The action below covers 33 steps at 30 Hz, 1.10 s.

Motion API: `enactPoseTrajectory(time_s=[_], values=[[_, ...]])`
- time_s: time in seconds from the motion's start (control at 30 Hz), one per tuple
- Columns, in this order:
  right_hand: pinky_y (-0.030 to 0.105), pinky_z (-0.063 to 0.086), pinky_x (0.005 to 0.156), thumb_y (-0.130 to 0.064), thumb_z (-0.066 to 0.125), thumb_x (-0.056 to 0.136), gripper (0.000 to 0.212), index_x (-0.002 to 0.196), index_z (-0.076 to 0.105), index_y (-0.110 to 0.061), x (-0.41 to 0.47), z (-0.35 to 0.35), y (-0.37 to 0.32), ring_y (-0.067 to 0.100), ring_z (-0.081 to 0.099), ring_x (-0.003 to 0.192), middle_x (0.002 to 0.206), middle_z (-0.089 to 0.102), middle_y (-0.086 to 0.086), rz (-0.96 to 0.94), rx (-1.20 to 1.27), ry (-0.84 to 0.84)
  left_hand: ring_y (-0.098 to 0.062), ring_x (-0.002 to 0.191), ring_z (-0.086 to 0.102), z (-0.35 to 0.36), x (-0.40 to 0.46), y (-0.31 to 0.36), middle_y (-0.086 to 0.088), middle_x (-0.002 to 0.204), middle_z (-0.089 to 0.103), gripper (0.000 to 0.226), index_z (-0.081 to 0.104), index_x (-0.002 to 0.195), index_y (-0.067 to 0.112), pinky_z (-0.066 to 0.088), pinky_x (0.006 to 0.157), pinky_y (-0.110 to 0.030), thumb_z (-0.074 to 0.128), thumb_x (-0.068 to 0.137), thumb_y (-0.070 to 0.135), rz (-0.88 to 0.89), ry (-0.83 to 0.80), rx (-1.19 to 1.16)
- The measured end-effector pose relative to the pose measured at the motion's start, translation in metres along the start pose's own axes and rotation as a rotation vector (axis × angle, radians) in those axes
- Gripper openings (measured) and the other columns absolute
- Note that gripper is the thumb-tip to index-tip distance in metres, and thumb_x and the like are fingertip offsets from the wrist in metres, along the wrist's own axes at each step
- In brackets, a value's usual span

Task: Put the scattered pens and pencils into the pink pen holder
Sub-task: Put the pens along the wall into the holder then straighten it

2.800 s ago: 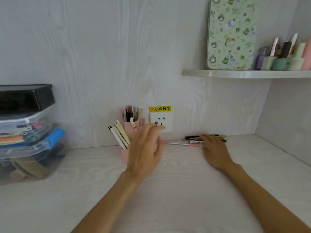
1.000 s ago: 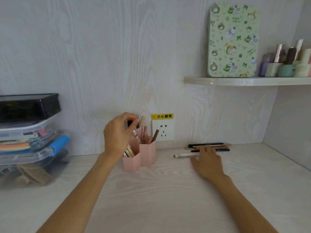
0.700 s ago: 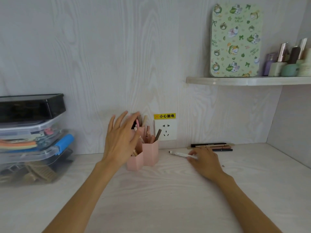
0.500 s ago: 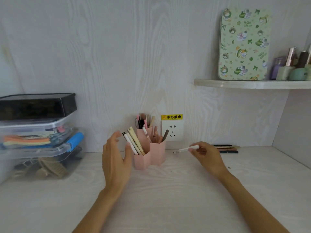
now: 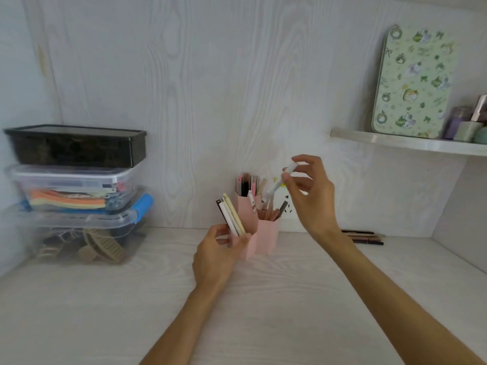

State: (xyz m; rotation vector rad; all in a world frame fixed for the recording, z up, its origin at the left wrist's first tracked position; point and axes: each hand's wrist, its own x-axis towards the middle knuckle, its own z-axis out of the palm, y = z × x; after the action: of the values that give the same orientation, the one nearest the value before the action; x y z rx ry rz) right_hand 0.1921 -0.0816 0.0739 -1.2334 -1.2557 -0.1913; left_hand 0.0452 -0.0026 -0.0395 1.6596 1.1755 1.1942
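since half a second ago the white pen (image 5: 279, 184) has come up off the table and now hangs tilted above the pink pen holder (image 5: 259, 233), its lower tip just over the right-hand compartment, its upper end between the fingers (image 5: 291, 177) of the right hand (image 5: 313, 198), which pinches it with thumb and forefinger while the other fingers curl loosely. the left hand (image 5: 216, 255) has closed in from beside the holder and now grips its low front compartment, thumb on the front wall, fingers wrapped round the left side. the holder stands on the table (image 5: 105, 299) close to the back wall, its three compartments already bearing pens and pencils: pale sticks (image 5: 232, 216) leaning left out of the front one, a dark and pink bunch upright in the tall back one, brown ones in the right one. a few dark pens (image 5: 365, 237) lie side by side on the table at the foot of the wall, well to the right of the holder. at the far left sits a stack of plastic boxes (image 5: 76, 191), a black-lidded one on top. on the shelf (image 5: 395, 143) at upper right a green patterned tin (image 5: 415, 83) leans against the wall beside small bottles (image 5: 466, 122)
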Motion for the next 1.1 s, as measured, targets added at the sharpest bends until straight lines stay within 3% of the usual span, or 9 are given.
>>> enactPoseTrajectory(time_s=[0.17,0.27,0.37,0.53,0.63,0.73,0.9,1.0,1.1], values=[[0.029,0.045,0.070,-0.029,0.067,0.083,0.023,0.104,0.060,-0.025,-0.008,0.024,0.015,0.011,0.062,0.069,0.084,0.071,-0.008,-0.078,-0.531,-0.201,0.002,0.081,0.060,-0.002,-0.001,0.001,0.026,0.086,0.060,0.046,0.053,0.092,0.044,0.049,0.071,-0.024,0.078,0.056,0.057,-0.006,-0.015,-0.042],[0.034,0.041,0.087,-0.025,0.069,0.080,0.019,0.099,0.068,-0.023,-0.022,0.030,0.025,0.021,0.063,0.088,0.078,0.072,-0.004,-0.135,-0.649,-0.231,0.001,0.080,0.060,-0.003,-0.002,0.003,0.026,0.083,0.060,0.047,0.052,0.089,0.045,0.049,0.071,-0.025,0.076,0.052,0.061,-0.004,-0.016,-0.059],[0.041,0.039,0.094,-0.024,0.069,0.080,0.024,0.104,0.070,-0.023,-0.029,0.031,0.033,0.029,0.056,0.109,0.105,0.069,0.004,-0.275,-0.826,-0.188,-0.001,0.079,0.058,-0.004,-0.005,0.007,0.024,0.088,0.057,0.053,0.050,0.096,0.042,0.044,0.066,-0.024,0.075,0.054,0.064,0.017,-0.012,-0.020],[0.048,0.037,0.103,-0.027,0.063,0.084,0.033,0.117,0.063,-0.026,-0.025,0.022,0.035,0.030,0.051,0.119,0.121,0.061,0.005,-0.360,-0.848,-0.307,-0.009,0.072,0.055,-0.004,-0.008,0.010,0.015,0.081,0.053,0.059,0.039,0.090,0.028,0.035,0.054,-0.025,0.077,0.057,0.060,0.068,0.091,0.097],[0.046,0.036,0.105,-0.027,0.060,0.087,0.038,0.124,0.057,-0.025,-0.027,0.003,0.041,0.026,0.049,0.119,0.123,0.059,0.003,-0.378,-0.819,-0.323,-0.005,0.064,0.053,-0.002,-0.011,0.010,0.012,0.071,0.053,0.042,0.043,0.080,0.026,0.033,0.048,-0.021,0.075,0.065,0.049,0.162,0.087,0.151],[0.040,0.036,0.102,-0.023,0.060,0.088,0.033,0.121,0.059,-0.022,-0.033,-0.028,0.058,0.023,0.052,0.113,0.116,0.062,0.001,-0.361,-0.825,-0.269,-0.007,0.073,0.058,0.000,-0.015,0.009,0.015,0.081,0.056,0.018,0.051,0.080,0.028,0.044,0.054,-0.025,0.067,0.077,0.035,0.340,0.048,0.306],[0.046,0.038,0.098,-0.011,0.063,0.085,0.031,0.115,0.063,-0.013,-0.049,-0.095,0.113,0.035,0.054,0.113,0.117,0.063,0.012,-0.010,-0.903,-0.223,-0.007,0.082,0.059,0.001,-0.017,0.013,0.012,0.092,0.061,0.006,0.060,0.089,0.026,0.051,0.057,-0.030,0.063,0.084,0.029,0.521,0.049,0.489],[0.045,0.024,0.112,-0.022,0.047,0.094,0.046,0.138,0.040,-0.011,-0.055,-0.122,0.144,0.029,0.035,0.134,0.145,0.041,0.012,0.356,-0.974,-0.324,-0.006,0.076,0.058,0.005,-0.022,0.019,0.014,0.085,0.062,0.007,0.064,0.088,0.025,0.049,0.053,-0.026,0.067,0.082,0.028,0.585,0.034,0.508],[0.047,0.011,0.116,-0.031,0.031,0.098,0.054,0.148,0.015,-0.016,-0.059,-0.131,0.165,0.021,0.011,0.145,0.158,0.014,0.002,0.577,-1.013,-0.475,-0.001,0.070,0.052,0.018,-0.032,0.029,0.016,0.080,0.061,0.006,0.062,0.085,0.028,0.043,0.050,-0.020,0.067,0.080,0.028,0.665,-0.031,0.525]])
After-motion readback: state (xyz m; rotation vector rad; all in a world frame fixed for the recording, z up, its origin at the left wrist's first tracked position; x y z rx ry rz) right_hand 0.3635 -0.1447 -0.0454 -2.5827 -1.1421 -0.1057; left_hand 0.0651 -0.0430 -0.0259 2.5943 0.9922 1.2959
